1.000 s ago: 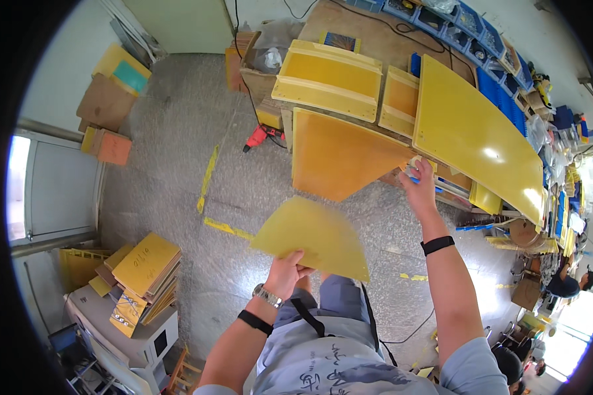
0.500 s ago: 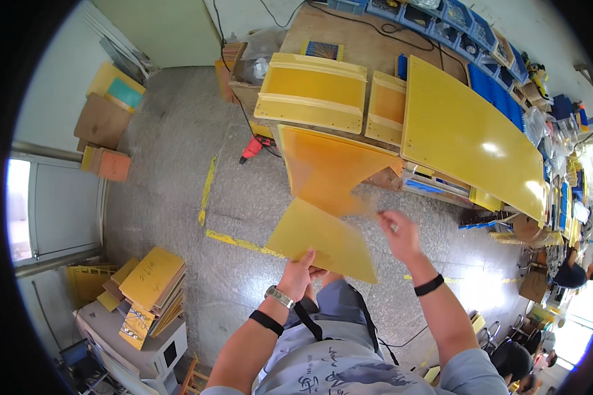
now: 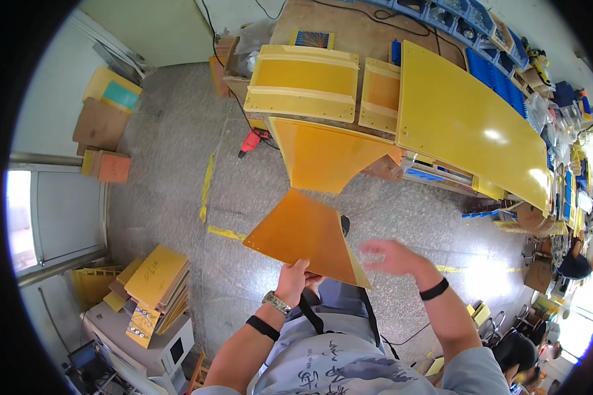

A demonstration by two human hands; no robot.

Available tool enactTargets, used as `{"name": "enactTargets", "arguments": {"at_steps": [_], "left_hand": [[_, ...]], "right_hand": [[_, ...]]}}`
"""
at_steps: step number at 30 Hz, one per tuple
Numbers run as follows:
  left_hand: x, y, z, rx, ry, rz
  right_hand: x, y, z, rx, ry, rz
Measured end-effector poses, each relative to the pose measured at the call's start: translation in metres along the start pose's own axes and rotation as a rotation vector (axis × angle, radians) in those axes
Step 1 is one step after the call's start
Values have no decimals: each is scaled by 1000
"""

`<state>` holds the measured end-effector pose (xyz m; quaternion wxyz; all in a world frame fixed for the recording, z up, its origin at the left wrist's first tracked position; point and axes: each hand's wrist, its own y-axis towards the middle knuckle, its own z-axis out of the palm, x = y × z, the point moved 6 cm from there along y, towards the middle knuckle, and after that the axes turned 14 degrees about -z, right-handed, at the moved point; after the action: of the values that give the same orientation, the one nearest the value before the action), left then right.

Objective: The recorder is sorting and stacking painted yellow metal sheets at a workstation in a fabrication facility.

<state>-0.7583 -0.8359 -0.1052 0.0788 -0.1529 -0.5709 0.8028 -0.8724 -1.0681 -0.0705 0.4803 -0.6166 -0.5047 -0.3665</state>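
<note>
My left hand [image 3: 292,282] grips the near edge of a thin amber sheet [image 3: 300,234], thumb on top and fingers underneath. The sheet is held out tilted in front of my body, wider at its near side. Off its right edge, my right hand [image 3: 394,257] is slightly blurred, fingers stretched toward the sheet and apart, with nothing seen in them. Beyond the held sheet, a second amber sheet [image 3: 323,155] with a curved right edge juts from the bench's front. The held sheet's far edge overlaps it in view; whether they touch I cannot tell.
On the bench [image 3: 342,29] lie a yellow taped panel [image 3: 303,80], a smaller one [image 3: 380,92] and a large yellow board [image 3: 468,118]. A red power tool [image 3: 252,141] is on the floor. Stacked yellow boards [image 3: 155,276] stand at left on a cabinet. People sit far right.
The held sheet looked pale yellow and now shows deep amber. My right hand has moved left and down toward it, its fingers opening from a pinch. The blur over the farther sheet is gone.
</note>
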Motion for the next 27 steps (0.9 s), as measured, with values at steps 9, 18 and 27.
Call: {"name": "enactTargets", "arguments": {"at_steps": [9, 18, 27], "left_hand": [[10, 9, -15, 164, -108, 58], [27, 9, -15, 187, -140, 22], [38, 13, -13, 196, -122, 8]], "right_hand": [[-71, 103, -137, -849, -325, 98], [-82, 115, -141, -902, -373, 229], [-60, 113, -139, -857, -501, 299]]}}
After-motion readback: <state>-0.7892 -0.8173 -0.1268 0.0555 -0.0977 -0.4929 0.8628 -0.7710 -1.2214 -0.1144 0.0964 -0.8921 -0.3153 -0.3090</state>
